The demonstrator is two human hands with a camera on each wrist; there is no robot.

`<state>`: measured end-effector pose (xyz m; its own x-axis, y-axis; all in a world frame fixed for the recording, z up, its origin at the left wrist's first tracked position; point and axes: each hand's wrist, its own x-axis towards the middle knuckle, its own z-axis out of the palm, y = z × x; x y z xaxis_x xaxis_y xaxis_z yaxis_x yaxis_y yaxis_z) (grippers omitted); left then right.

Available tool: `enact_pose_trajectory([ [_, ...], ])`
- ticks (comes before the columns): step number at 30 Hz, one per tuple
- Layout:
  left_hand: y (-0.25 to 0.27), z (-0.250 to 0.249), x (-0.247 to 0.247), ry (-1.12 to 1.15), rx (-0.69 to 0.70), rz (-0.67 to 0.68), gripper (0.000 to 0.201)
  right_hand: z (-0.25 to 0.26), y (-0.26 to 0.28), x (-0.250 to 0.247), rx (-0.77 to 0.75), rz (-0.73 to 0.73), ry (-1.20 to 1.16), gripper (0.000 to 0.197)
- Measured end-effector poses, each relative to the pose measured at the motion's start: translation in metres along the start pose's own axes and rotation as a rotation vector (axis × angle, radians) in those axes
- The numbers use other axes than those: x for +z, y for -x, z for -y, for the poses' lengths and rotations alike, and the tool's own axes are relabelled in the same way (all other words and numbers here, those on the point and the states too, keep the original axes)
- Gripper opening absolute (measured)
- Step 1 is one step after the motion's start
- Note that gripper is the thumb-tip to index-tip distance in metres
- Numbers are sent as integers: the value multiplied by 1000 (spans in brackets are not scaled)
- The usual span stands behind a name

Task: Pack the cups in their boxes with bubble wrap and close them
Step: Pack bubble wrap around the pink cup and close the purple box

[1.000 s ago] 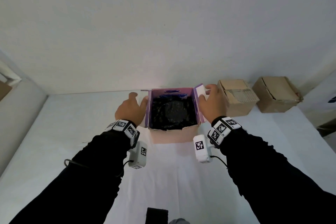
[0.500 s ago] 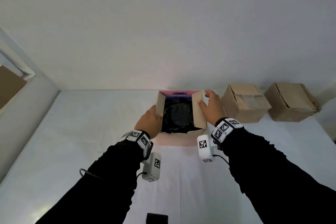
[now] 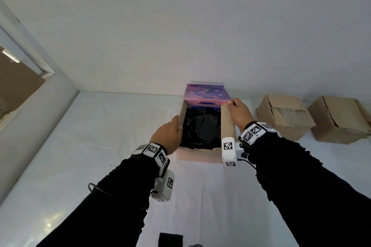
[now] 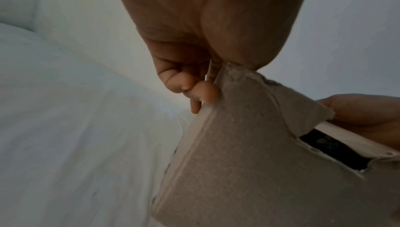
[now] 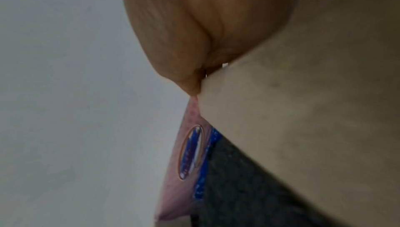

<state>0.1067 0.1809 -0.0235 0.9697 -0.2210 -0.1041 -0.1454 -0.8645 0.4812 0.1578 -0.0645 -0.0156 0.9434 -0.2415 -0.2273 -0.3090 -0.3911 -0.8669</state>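
Observation:
A pink and purple printed box (image 3: 206, 97) stands open on the white table, its back flap upright. Black bubble wrap (image 3: 200, 128) fills the inside; no cup shows through it. My left hand (image 3: 166, 136) pinches the brown left flap (image 3: 181, 115), with curled fingers (image 4: 194, 87) on its outer edge. My right hand (image 3: 240, 114) holds the right flap (image 3: 227, 124) near its far corner. Both side flaps tilt inward over the opening. In the right wrist view the flap (image 5: 303, 111) hides the fingers, and the printed back flap (image 5: 190, 153) shows beside the wrap (image 5: 238, 188).
Two plain brown cardboard boxes (image 3: 285, 114) (image 3: 341, 120) sit to the right against the wall. The white table (image 3: 80, 146) runs left to a side wall with a window ledge. A dark object (image 3: 170, 239) lies at the near edge.
Both side flaps have swung from spread outward to tilted in over the box. My left hand moved from beside the box onto its flap. The back flap now stands up.

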Motion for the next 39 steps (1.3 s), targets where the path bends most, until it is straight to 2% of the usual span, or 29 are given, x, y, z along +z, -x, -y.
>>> enact_pose_trajectory([
  [5, 14, -5, 1, 24, -24, -25, 34, 3, 11, -4, -13, 4, -81, 28],
  [10, 26, -9, -4, 53, -37, -2, 30, 10, 24, -4, -6, -81, -211, 20],
  [12, 29, -10, -7, 61, -48, 16, 25, 14, 30, -4, -11, -98, -246, 24],
  [17, 36, -13, -9, 64, -56, 31, 20, 18, 46, -4, -27, -36, -233, 36],
  [21, 38, -15, -12, 97, -43, 40, 18, 12, 63, -11, -80, -61, -158, 24],
  [24, 40, -13, -8, 67, -10, 23, 20, 14, 83, -17, -169, 11, -184, 48],
  [25, 43, -11, -5, 54, -14, -12, 21, 15, 90, -19, -176, 19, -201, 49],
  [27, 50, -9, 2, -4, 6, -198, 29, 13, 102, -21, -177, -20, -264, 43],
  [29, 58, -10, 7, -87, 159, -422, 33, 9, 113, -23, -146, -75, -335, 34],
  [30, 61, -13, 9, -146, 232, -473, 35, 8, 118, -25, -121, -88, -386, 32],
  [31, 62, -15, 9, -207, 264, -474, 37, 6, 121, -25, -98, -85, -436, 29],
  [33, 64, -18, 10, -318, 272, -391, 43, 3, 128, -26, -96, -70, -509, 23],
  [35, 66, -21, 9, -407, 243, -293, 50, -2, 132, -23, -141, -63, -510, 15],
  [39, 70, -29, 11, -511, 152, -134, 56, -1, 135, -17, -206, -104, -553, 14],
])
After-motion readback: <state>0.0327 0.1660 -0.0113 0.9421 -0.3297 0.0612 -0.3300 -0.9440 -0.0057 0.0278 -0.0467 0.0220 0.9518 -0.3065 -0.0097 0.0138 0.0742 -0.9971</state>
